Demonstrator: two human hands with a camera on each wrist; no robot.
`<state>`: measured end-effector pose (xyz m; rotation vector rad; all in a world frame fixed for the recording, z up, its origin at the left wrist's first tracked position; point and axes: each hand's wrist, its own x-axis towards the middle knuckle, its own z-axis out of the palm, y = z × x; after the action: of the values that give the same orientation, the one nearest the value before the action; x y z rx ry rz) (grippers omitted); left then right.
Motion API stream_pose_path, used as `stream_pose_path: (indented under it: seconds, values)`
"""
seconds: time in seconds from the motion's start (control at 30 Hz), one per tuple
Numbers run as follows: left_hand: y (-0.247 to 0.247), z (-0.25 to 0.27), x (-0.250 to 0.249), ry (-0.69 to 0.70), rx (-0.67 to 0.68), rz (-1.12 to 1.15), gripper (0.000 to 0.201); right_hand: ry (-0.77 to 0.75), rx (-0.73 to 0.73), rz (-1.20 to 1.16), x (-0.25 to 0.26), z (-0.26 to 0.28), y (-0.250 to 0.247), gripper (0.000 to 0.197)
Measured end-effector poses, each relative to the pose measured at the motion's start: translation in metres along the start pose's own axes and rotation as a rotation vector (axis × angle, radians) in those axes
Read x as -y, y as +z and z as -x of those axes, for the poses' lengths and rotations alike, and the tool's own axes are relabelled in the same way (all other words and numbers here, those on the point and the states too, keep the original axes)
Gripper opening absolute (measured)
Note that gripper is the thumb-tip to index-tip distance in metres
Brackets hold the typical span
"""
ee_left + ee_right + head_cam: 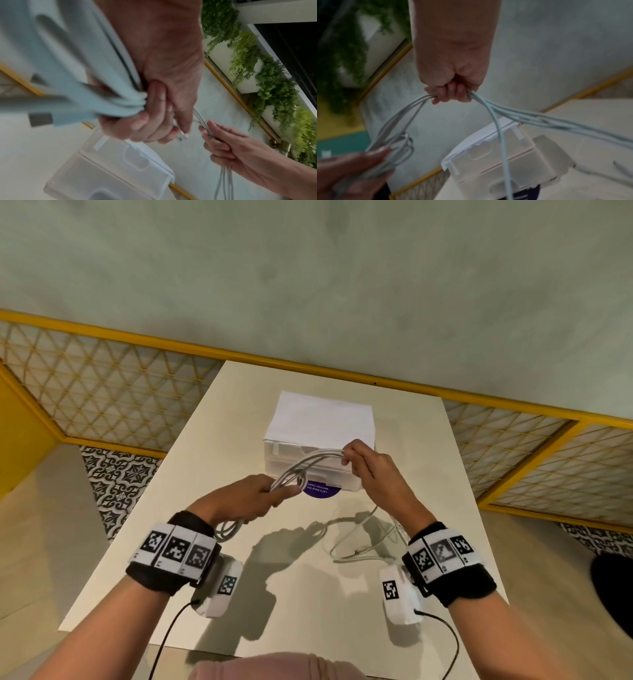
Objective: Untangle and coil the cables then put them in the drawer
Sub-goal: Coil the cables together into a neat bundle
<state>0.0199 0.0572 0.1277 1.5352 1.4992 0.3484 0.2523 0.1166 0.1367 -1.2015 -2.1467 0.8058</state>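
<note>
Several strands of white cable (310, 463) span mid-frame between both hands. Left hand (248, 501) fists the coil; right hand (368, 465) curls its fingers round the strands. Loose tail (356, 542) trails on the table (191, 508), lower right. Risk: tail snags, loops slip. Drawer unit (320, 426) looks closed.

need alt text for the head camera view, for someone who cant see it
Two hands hold a bundle of white cables above a white table: the left hand grips one end, the right hand the other. A white drawer unit stands behind.
</note>
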Motion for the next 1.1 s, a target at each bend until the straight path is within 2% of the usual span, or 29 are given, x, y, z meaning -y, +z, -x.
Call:
stream_pose_path:
  seconds: [0.07,0.13,0.23,0.33,0.4,0.5,0.63,0.8,0.97,1.1]
  values:
    - [0.006,-0.004,-0.001,0.027,-0.056,0.058,0.049,0.024,-0.03,-0.011,0.0,-0.002,-0.002,0.024]
    - [0.009,-0.009,-0.005,0.059,-0.126,0.217,0.049,0.044,-0.018,0.037,0.0,-0.002,-0.001,0.026]
    - [0.016,-0.015,-0.017,0.101,-0.22,0.465,0.046,0.014,0.116,0.209,0.004,0.001,0.016,0.021]
    - [0.021,-0.021,-0.025,0.135,-0.268,0.556,0.049,0.096,0.225,0.159,0.016,0.003,0.029,0.027]
    - [0.025,-0.024,-0.028,0.19,-0.238,0.552,0.051,0.104,0.234,0.137,0.024,0.002,0.029,0.035]
    - [0.031,-0.029,-0.028,0.215,-0.185,0.543,0.054,0.107,0.249,0.155,0.033,-0.001,0.025,0.035]
    - [0.035,-0.036,-0.022,0.176,-0.078,0.679,0.08,0.122,0.29,0.075,0.038,-0.006,0.024,0.039]
    - [0.036,-0.036,-0.018,0.183,-0.007,0.719,0.069,0.093,0.356,0.118,0.042,-0.009,0.021,0.034]
    - [0.038,-0.039,-0.023,0.168,-0.011,0.999,0.064,0.111,0.335,0.077,0.038,-0.015,0.025,0.037]
    - [0.036,-0.04,-0.028,0.215,0.043,1.19,0.068,0.21,0.298,-0.011,0.036,-0.016,0.027,0.041]
